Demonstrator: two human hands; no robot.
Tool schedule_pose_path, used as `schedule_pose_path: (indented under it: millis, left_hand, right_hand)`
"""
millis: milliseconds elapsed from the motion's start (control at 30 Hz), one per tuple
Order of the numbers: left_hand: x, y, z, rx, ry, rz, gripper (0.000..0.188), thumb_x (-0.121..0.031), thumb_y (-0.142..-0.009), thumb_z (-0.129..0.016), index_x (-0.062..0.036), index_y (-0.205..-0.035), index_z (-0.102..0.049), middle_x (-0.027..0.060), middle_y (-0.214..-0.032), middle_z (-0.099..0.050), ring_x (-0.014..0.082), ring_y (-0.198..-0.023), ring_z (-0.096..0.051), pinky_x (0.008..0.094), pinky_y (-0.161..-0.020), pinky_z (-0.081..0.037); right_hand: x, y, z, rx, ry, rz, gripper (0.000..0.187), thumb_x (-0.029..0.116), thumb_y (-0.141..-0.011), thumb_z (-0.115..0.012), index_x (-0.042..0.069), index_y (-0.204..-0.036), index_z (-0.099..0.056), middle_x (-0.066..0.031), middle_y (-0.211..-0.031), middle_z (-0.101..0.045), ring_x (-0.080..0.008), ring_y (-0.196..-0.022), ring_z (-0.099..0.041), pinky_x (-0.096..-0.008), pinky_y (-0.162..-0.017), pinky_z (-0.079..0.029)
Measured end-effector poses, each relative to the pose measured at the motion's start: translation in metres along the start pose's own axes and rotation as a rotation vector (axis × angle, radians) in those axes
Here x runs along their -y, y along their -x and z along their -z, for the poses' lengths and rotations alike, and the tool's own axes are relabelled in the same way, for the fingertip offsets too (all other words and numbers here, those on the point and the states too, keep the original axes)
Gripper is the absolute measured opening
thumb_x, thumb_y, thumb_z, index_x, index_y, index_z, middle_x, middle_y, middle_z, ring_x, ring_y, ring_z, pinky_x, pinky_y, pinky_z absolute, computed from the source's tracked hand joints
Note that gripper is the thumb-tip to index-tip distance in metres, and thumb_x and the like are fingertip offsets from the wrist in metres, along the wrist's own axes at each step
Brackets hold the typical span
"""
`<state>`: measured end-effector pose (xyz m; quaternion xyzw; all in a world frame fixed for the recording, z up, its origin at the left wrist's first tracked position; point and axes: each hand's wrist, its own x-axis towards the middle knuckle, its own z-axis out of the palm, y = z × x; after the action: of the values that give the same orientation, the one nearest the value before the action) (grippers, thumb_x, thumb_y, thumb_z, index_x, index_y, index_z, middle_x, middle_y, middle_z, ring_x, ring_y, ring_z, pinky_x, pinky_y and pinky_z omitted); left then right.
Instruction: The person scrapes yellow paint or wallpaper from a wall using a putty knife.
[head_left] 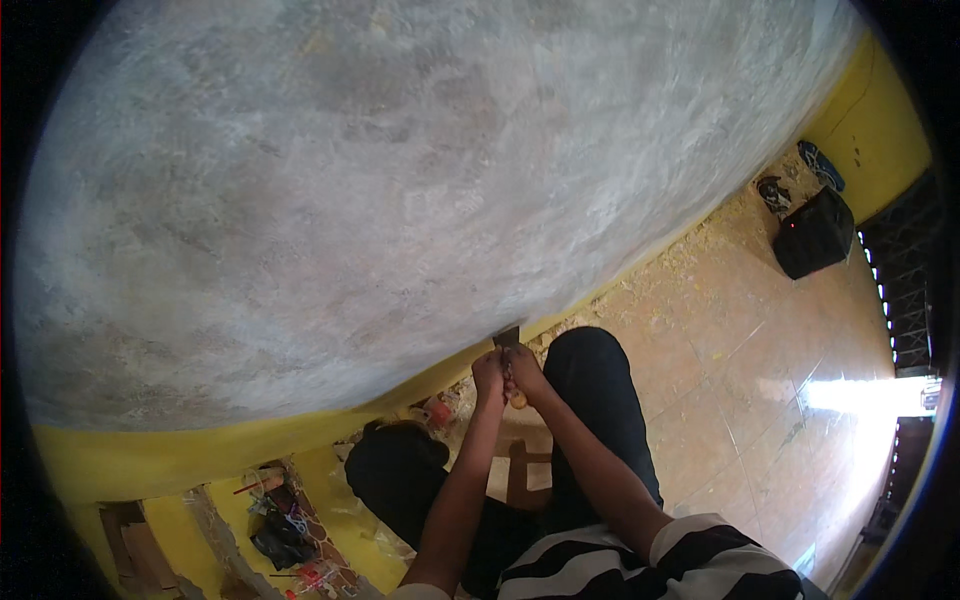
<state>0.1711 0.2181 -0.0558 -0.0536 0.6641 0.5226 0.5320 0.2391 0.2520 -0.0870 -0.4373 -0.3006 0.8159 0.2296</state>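
Both of my hands are closed together around a scraper with a dark flat blade [508, 336] and a round yellowish handle end. My left hand [489, 375] wraps it from the left, and my right hand [523, 370] grips it from the right. The blade points away from me, at the lower part of the wall, by the border between its grey-white surface [400, 200] and the yellow band [250, 448] below. Whether the edge touches the wall I cannot tell. My fingers hide most of the handle.
Flakes of debris [690, 255] lie along the wall's foot on the tiled floor [740, 400]. A black speaker-like box [815, 235] stands at the far right, near shoes [820, 165]. Yellow shelf-like compartments [215, 540] at lower left hold a black plastic bag [282, 540]. My bent knees flank my arms.
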Motion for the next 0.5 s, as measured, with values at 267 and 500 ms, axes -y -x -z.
schedule_pose_path:
  millis: [267, 500]
  left_hand:
    - [-0.006, 0.005, 0.006, 0.009, 0.034, 0.064, 0.035, -0.031, -0.088, -0.051, -0.0141, -0.058, -0.043, -0.0026, -0.045, -0.035, 0.0096, -0.031, -0.029, 0.025, -0.027, -0.021]
    - [0.019, -0.033, 0.021, 0.189, 0.192, 0.177, 0.03, -0.027, -0.088, -0.048, -0.017, -0.06, -0.041, -0.0054, -0.046, -0.031, 0.0066, -0.032, -0.026, 0.0226, -0.027, -0.02]
  right_hand:
    - [0.01, 0.009, -0.009, 0.035, 0.025, -0.026, 0.016, 0.016, -0.09, -0.039, 0.003, -0.083, -0.045, -0.005, -0.058, -0.046, -0.0136, -0.043, -0.043, -0.0287, -0.039, -0.037]
    - [-0.007, -0.007, -0.009, -0.108, 0.036, -0.058, 0.017, 0.017, -0.091, -0.036, 0.002, -0.088, -0.045, -0.0071, -0.059, -0.046, -0.0164, -0.039, -0.043, -0.0334, -0.035, -0.039]
